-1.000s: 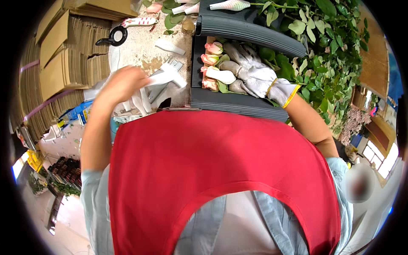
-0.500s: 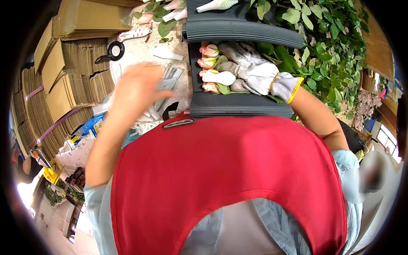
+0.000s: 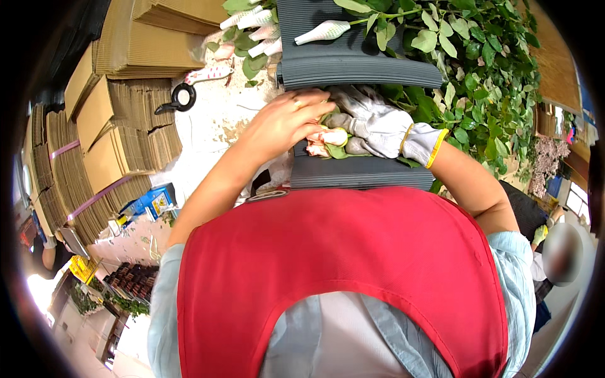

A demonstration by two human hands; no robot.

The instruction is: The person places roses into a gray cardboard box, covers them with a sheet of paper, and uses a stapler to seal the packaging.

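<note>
A small bunch of pink-and-cream roses [image 3: 324, 142] lies in the gap between two dark grey ribbed pads. My right hand [image 3: 372, 120], in a whitish glove with a yellow-edged cuff, grips them from the right, just behind the blooms. Bare, my left hand [image 3: 287, 123] reaches in from the left with its fingers stretched over the rose heads, hiding some of them. I cannot tell how firmly it touches them. Below the blooms is the near ribbed pad [image 3: 359, 172]; above them the far pad's rounded edge [image 3: 359, 74] curves across.
A rose in a white mesh sleeve [image 3: 322, 31] rests on the far pad, with more sleeved roses [image 3: 257, 19] left of it. Leafy stems [image 3: 479, 82] pile up on the right. Cardboard stacks [image 3: 142, 104] and a black tape roll [image 3: 183, 97] are at left. Another person [image 3: 541, 264] is far right.
My left hand has moved right, from over the light tabletop onto the rose heads. My right hand still grips the bunch. The view has shifted a little, so the table things appear lower.
</note>
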